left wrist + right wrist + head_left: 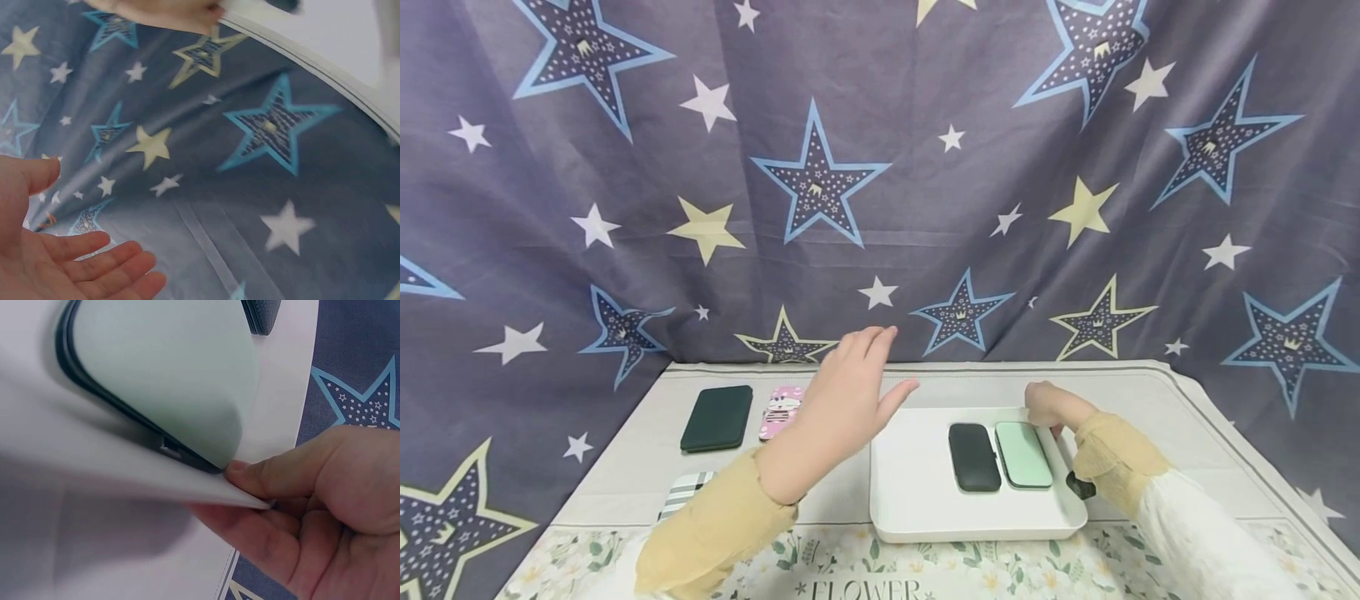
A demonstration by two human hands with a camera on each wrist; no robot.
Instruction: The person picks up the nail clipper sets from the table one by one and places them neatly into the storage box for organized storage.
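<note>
A white tray (913,492) stands on the table, holding a black case (974,457) and a mint green case (1024,454) side by side. My right hand (1054,405) grips the tray's far right rim; in the right wrist view the thumb lies inside the wall, close by the mint case (162,375), and the fingers curl beneath it. My left hand (842,392) is raised to the left of the tray, with fingers extended, thumb apart and palm bare in the left wrist view.
Left of the tray lie a dark green case (718,418), a pink patterned case (781,412) partly behind the left hand, and a striped case (685,492) partly behind the left sleeve. A star-patterned curtain (910,208) hangs behind the table. Floral cloth (850,554) covers the near edge.
</note>
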